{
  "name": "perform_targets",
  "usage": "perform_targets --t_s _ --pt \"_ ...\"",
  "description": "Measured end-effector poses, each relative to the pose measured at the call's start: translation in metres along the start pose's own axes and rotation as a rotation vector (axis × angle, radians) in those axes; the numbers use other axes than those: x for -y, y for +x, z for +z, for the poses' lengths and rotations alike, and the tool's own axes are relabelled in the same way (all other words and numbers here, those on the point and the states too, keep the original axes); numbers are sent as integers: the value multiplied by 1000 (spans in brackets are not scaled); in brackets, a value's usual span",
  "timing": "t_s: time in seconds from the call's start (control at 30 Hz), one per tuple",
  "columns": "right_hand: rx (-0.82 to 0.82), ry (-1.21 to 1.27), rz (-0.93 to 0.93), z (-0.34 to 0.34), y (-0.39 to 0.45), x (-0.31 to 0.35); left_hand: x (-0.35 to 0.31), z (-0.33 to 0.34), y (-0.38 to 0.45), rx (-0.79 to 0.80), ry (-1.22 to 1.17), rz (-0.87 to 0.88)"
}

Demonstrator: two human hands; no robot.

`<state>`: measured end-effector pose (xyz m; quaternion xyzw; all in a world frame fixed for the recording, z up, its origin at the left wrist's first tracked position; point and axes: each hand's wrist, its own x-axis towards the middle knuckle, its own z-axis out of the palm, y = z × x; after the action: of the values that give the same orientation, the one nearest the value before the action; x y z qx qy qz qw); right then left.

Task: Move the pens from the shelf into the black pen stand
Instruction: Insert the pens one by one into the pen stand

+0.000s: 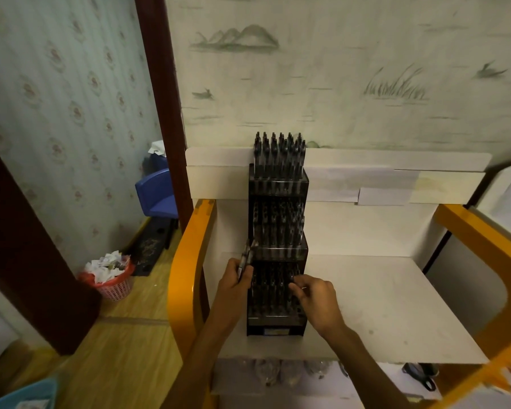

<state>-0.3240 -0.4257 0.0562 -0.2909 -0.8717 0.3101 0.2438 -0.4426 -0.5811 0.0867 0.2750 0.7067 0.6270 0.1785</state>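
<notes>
Pens (246, 256) in left hand (235, 283) beside black pen stand (278, 249)

The tiered pen stand (278, 249) stands on the shelf (381, 305) against its back panel. A wastebasket (112, 283) sits on the floor to the left, a chair (155, 191) behind it.

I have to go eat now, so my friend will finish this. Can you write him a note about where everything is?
Left hand: holds a few pens beside the black pen stand.
Right hand: fingertips at the lowest tier, seemingly placing one pen.
Done: top tier full; middle and lowest tiers hold many pens.
Left: slot in the held pens. The white shelf shows no loose pens.
</notes>
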Motion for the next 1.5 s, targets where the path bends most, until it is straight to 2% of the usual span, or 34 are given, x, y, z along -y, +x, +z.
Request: perform_targets --t_s 0.3,0.47,0.73,0.93,1.17,1.37,1.5 --pt "-12 -33 -17 -2 0 2 -9 5 -5 25 -21 18" --pt "38 -54 9 5 -5 -3 -6 9 -4 20 -10 -6" --pt "111 -74 -16 -1 -1 -4 -12 13 -9 51 -37 64" --pt "-134 131 -107 -28 4 24 -8 18 -3 85 -8 50" --pt "37 665 25 -45 7 53 -10 27 -1 133 64 112" --pt "43 769 37 -47 5 57 -6 28 1 158 96 146" --pt "21 818 68 -48 9 54 -5 27 5 170 85 93"
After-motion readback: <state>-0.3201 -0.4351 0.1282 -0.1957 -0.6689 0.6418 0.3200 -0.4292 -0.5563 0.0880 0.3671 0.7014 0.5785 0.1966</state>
